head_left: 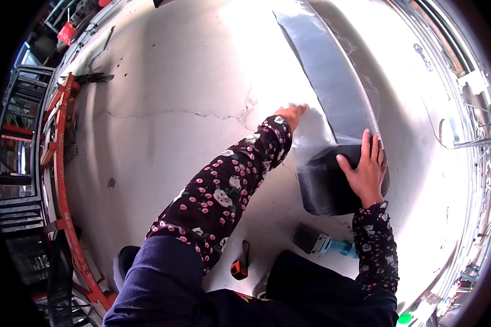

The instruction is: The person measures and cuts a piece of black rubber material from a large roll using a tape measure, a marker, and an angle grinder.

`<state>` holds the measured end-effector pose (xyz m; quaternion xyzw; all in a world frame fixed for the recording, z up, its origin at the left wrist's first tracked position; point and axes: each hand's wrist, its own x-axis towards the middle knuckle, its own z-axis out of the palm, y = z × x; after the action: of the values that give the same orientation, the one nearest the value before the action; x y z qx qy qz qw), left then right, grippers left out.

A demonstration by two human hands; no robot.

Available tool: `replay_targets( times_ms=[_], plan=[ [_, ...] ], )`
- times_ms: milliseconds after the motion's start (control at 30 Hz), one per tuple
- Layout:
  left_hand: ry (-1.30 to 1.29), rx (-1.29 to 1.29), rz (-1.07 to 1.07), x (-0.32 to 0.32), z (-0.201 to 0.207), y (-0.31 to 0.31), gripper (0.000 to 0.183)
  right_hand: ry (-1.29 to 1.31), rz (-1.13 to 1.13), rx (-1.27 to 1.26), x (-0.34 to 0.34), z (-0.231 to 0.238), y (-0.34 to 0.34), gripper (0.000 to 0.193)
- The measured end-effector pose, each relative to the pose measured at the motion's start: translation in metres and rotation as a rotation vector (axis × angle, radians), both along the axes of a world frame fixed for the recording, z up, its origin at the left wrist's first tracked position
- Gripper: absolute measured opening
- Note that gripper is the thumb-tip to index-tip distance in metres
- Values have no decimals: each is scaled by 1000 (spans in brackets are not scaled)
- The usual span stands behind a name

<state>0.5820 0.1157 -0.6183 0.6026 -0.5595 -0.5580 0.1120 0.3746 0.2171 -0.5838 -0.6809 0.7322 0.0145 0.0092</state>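
A long, flat-topped dark piece (335, 76) stretches away from me across the floor, covered by clear plastic film (315, 128). Its near end is a bare black block-like part (330, 182). My left hand (292, 115) is at the left side of the piece, fingers closed on the loose edge of the film, which bunches out beside it. On top of the black end, close to its right edge, my right hand (368, 171) lies with fingers spread, touching the film's near edge. Floral sleeves cover both forearms.
A teal cordless power tool (324, 241) with a black battery lies near my knees. Left of it is an orange-and-black tape measure (239, 269). Orange metal framing (64, 180) and dark racks stand along the left; long metal profiles (483, 143) line the right.
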Motion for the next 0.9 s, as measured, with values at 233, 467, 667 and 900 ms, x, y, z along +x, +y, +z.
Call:
replay_targets(
  times_ms=[233,467,667,900],
  plan=[
    [-108,-841,84,65,-44,8,42,-85,0,-24,-23,-7,-13,87],
    [564,32,1048,158,-33,4,45,-194,15,-161,-86,-19,-38,79],
    [464,224,1070,172,-46,48,39,14,-329,-46,-112,14,-47,76],
    [429,311,1114,184,-104,70,28,238,-143,-129,-45,-2,-13,69]
  ],
)
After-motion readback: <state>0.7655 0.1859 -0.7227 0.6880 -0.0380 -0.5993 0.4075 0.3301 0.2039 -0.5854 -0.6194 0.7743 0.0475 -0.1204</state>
